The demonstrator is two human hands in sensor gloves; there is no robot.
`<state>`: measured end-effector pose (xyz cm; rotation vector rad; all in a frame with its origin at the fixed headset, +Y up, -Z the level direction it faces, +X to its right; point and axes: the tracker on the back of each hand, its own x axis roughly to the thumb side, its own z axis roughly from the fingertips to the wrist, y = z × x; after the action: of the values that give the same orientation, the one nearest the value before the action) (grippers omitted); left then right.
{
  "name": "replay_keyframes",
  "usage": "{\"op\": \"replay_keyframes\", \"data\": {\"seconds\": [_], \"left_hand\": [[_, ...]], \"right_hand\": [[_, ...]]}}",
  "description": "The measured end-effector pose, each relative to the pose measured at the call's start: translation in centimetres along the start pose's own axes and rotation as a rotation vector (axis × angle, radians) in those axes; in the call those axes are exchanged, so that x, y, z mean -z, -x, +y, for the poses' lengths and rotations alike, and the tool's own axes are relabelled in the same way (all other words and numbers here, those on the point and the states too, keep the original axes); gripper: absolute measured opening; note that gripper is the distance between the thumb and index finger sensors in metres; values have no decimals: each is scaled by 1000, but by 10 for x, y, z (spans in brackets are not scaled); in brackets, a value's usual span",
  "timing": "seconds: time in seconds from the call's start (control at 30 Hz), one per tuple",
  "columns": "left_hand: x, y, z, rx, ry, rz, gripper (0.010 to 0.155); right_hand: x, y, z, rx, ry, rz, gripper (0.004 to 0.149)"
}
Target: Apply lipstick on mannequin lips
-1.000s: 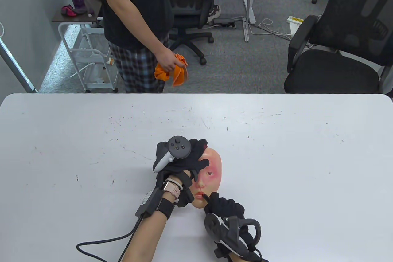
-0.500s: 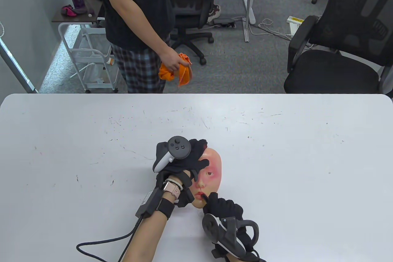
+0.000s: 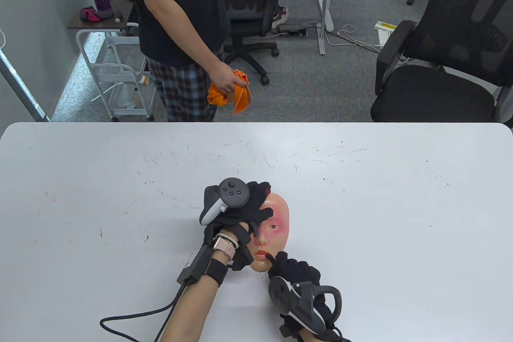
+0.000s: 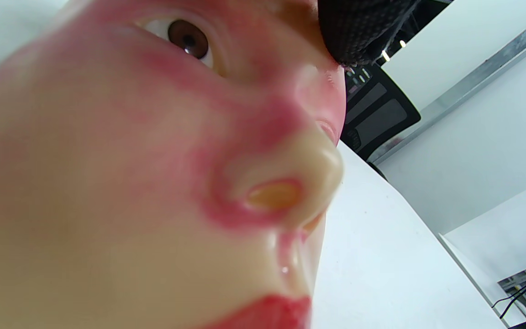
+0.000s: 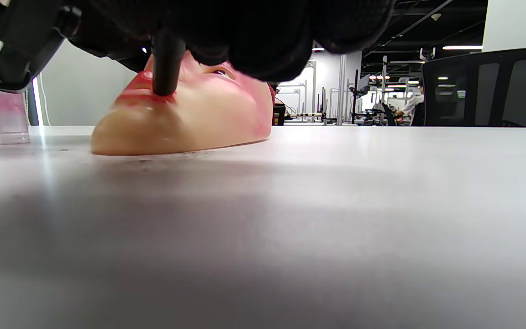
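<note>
Your left hand (image 3: 236, 207) is pressing on the mannequin face (image 3: 276, 217) lying on the tabletop (image 3: 360, 197). Your right hand (image 3: 294, 272) is gripping the lipstick (image 5: 167, 61), tip seemingly touching the lips (image 5: 142, 91) (only the right wrist view shows this).

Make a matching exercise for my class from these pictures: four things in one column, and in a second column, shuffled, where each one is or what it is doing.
Things:
1. left hand
2. right hand
3. lipstick
4. orange cloth

Places or states:
A. held by the standing person beyond the table
B. tip touching the mannequin face's lips
C. rests on the upper part of the mannequin face, over one eye
D. grips the dark stick, beside the chin

Pairs: 1-C, 2-D, 3-B, 4-A
</note>
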<state>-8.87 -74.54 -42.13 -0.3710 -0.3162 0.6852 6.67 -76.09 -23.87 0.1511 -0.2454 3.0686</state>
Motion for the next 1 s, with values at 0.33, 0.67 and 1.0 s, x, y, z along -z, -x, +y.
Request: {"op": "replay_keyframes", "data": {"seconds": [0.33, 0.67, 1.0], "left_hand": [[0, 0, 0, 1, -2, -1, 75], [0, 0, 0, 1, -1, 1, 75], [0, 1, 0, -1, 0, -1, 75]], "right_hand": [[2, 4, 2, 32, -25, 30, 53], [3, 6, 3, 61, -48, 67, 53], [2, 4, 2, 68, -45, 80, 53]]}}
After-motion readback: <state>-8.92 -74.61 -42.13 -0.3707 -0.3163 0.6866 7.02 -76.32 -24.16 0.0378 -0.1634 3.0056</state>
